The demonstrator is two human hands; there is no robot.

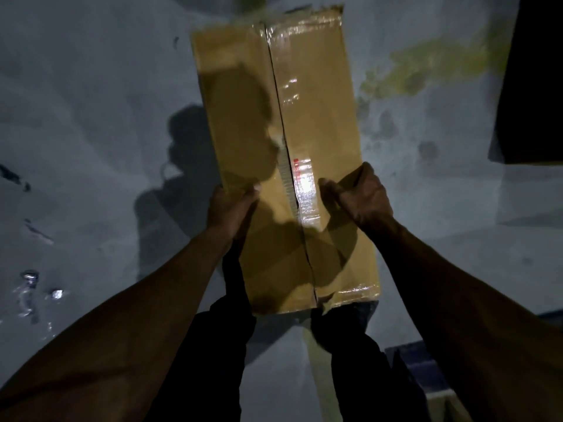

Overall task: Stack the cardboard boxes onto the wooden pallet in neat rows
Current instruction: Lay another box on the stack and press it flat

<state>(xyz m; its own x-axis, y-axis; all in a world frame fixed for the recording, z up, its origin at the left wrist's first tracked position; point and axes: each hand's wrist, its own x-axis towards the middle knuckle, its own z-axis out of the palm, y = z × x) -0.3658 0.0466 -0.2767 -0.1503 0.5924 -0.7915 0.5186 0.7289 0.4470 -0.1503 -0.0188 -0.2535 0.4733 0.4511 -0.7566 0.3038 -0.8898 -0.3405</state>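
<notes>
I grasp the taped cardboard box with both hands, left hand and right hand clamping its long sides near the middle, its long axis running straight away from me above the concrete floor.

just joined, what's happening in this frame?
A person is holding a long brown cardboard box, its top seam sealed with clear tape, out in front over a grey concrete floor. The left hand grips its left edge and the right hand grips its right edge, thumbs on the top face. The frame is motion-blurred. No wooden pallet is in view, so the box is not yet stacked. A dark object at the upper right is too dim to identify.
</notes>
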